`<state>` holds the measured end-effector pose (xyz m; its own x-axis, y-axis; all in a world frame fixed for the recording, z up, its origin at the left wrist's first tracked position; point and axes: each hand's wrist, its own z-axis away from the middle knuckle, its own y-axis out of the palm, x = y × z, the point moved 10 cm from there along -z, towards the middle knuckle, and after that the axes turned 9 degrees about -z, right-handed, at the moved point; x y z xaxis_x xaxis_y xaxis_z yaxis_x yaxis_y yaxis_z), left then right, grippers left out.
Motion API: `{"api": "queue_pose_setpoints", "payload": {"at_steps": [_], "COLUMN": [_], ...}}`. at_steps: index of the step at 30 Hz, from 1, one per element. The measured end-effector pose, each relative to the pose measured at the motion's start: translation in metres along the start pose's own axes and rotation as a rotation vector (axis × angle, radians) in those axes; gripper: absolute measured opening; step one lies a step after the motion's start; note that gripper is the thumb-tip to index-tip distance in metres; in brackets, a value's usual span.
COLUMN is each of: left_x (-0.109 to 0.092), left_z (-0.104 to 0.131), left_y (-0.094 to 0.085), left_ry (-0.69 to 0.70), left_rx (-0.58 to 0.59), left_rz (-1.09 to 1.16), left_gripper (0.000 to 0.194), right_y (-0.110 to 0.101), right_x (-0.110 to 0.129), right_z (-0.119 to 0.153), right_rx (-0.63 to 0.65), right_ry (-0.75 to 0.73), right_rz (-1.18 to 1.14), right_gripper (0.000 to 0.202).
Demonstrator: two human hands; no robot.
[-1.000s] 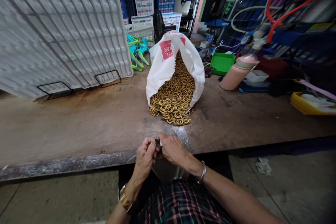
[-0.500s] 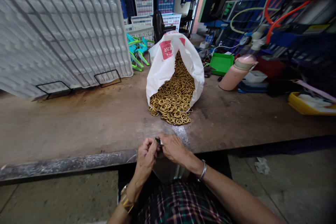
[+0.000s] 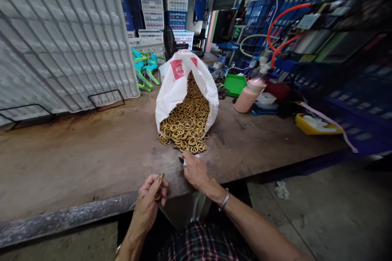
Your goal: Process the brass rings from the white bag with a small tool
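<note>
My left hand (image 3: 150, 193) is closed near the table's front edge, with a brass-coloured ring (image 3: 162, 175) pinched between thumb and finger. A second ring (image 3: 157, 197) shows lower down, by the curled fingers. Farther right, my right hand (image 3: 196, 172) grips a small knife (image 3: 181, 160); its dark blade points left, and most of the handle is hidden. Just beyond that hand, a heap of brass-coloured rings (image 3: 186, 128) spills out of a white plastic bag (image 3: 167, 98) lying open toward me.
Stacked white ribbed trays (image 3: 76, 40) stand at the left behind black wire brackets (image 3: 107, 98). Right of the bag are a green tray (image 3: 235, 85), a pink bottle (image 3: 247, 98) and a yellow tray (image 3: 315, 126). The worktable (image 3: 76, 159) ends close to my body.
My hands, which were together, have parted. The left has drawn back toward me with a ring; the right, still holding the knife, is now beside the heap. The view has turned right.
</note>
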<state>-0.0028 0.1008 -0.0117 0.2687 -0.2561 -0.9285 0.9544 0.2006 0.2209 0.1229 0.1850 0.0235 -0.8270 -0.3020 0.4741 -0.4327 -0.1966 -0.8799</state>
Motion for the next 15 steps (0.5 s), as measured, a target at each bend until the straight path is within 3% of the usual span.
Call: {"api": "queue_pose_setpoints", "payload": {"at_steps": [2, 5, 11, 15], "left_x": [-0.001, -0.003, 0.001, 0.013], "left_z": [-0.002, -0.004, -0.005, -0.008], "left_y": [0.0, 0.0, -0.004, -0.011], "left_ry": [-0.027, -0.059, -0.137, -0.24], "left_rx": [0.003, -0.02, -0.038, -0.08], "left_rz": [0.077, 0.144, 0.268, 0.376], "left_gripper": [0.026, 0.024, 0.037, 0.026], "right_y": [-0.015, -0.024, -0.022, -0.021], "right_x": [-0.017, -0.035, -0.05, -0.053], "right_z": [-0.003, -0.007, -0.007, -0.006], "right_rx": [-0.101, -0.133, -0.125, -0.16], "right_ry": [0.062, 0.124, 0.15, 0.129], "right_rz": [-0.002, 0.037, 0.064, 0.03], "right_gripper": [0.022, 0.021, 0.018, 0.015]}}
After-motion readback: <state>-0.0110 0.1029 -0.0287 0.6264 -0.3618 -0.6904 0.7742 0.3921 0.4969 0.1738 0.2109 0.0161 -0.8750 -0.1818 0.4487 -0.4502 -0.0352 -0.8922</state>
